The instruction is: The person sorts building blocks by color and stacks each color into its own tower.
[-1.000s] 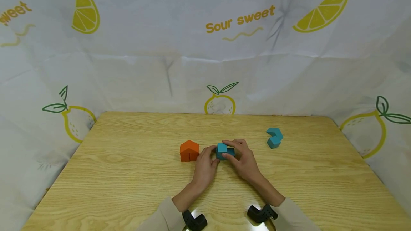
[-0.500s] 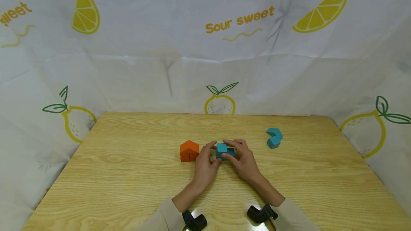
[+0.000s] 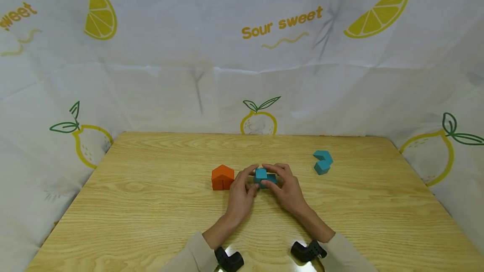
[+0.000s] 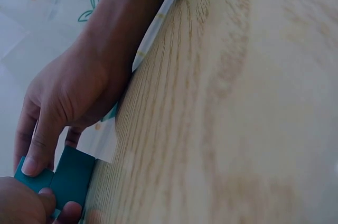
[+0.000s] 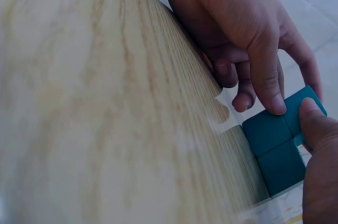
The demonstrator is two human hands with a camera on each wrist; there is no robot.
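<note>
Between my hands, in the head view, are teal blocks (image 3: 271, 179), two side by side at the bottom and an upper teal block (image 3: 261, 173) stacked on the left one. My left hand (image 3: 240, 195) pinches the stack from the left, thumb in front and index finger behind. My right hand (image 3: 289, 190) pinches the upper block between thumb and index finger. In the right wrist view the right thumb (image 5: 312, 109) presses the upper block's face, while the left thumb (image 5: 275, 102) lies at the seam below. The fingers hide part of the blocks.
An orange block piece (image 3: 223, 178) with a peaked top stands just left of my left hand. Further back on the right lies another teal piece (image 3: 323, 163), angular and hook-shaped. Everything rests on a wooden table (image 3: 151, 205) before a lemon-printed cloth (image 3: 170, 95).
My left index finger has moved up and right, from the stack's left side to behind the upper block. The right hand stays almost still on the upper block.
</note>
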